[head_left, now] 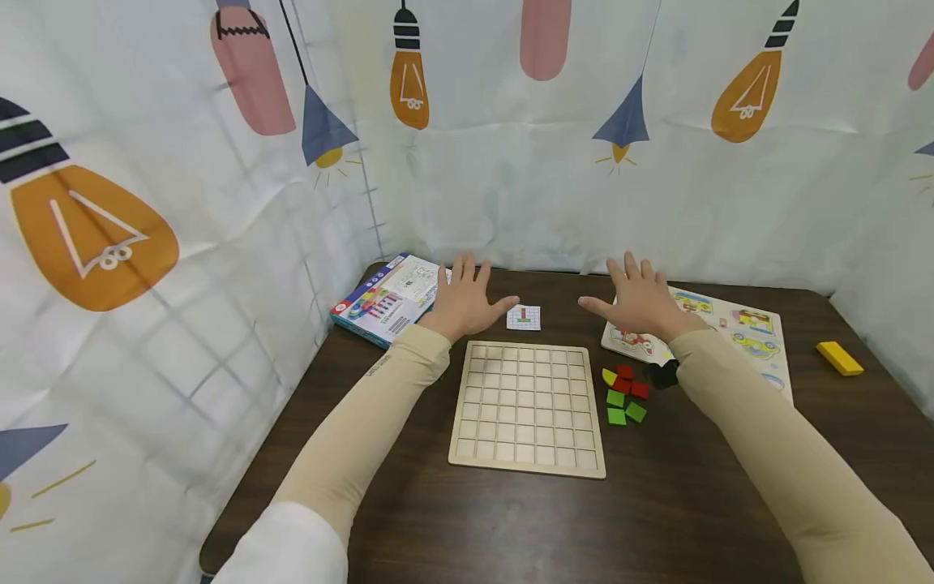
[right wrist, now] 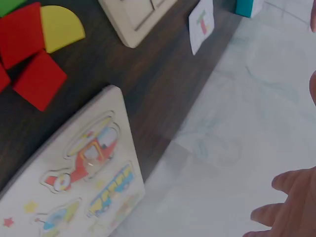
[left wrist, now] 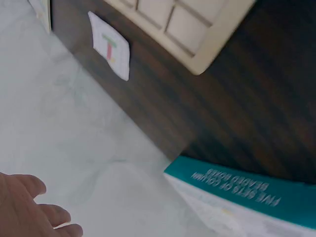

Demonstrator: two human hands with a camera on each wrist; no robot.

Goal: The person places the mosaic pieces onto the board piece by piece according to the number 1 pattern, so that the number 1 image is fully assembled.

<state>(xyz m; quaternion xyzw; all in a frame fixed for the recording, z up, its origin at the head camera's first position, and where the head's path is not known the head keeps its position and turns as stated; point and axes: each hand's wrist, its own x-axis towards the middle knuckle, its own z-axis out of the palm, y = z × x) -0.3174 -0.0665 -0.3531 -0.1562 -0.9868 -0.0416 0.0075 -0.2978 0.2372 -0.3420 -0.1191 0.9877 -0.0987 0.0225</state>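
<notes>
My left hand (head_left: pixel 464 305) and right hand (head_left: pixel 645 305) spread empty; the board (head_left: pixel 527 407) short of them seems stiff, light: grip its edges.

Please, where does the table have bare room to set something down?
Bare table is on the near side of the board, and likewise of the yellow block. Right of the board it is crowded: coloured pieces cluster near the puzzle.

In the head view, the left hand (head_left: pixel 465 307) covers part of the box (head_left: pixel 394 294), while the right hand (head_left: pixel 647 307) and sleeve (head_left: pixel 781 446) hide part of the picture board (head_left: pixel 759 349). Both wrist views cut off the hand and the grid board (head_left: pixel 527 405); the card (head_left: pixel 523 317) looks blurred there.
</notes>
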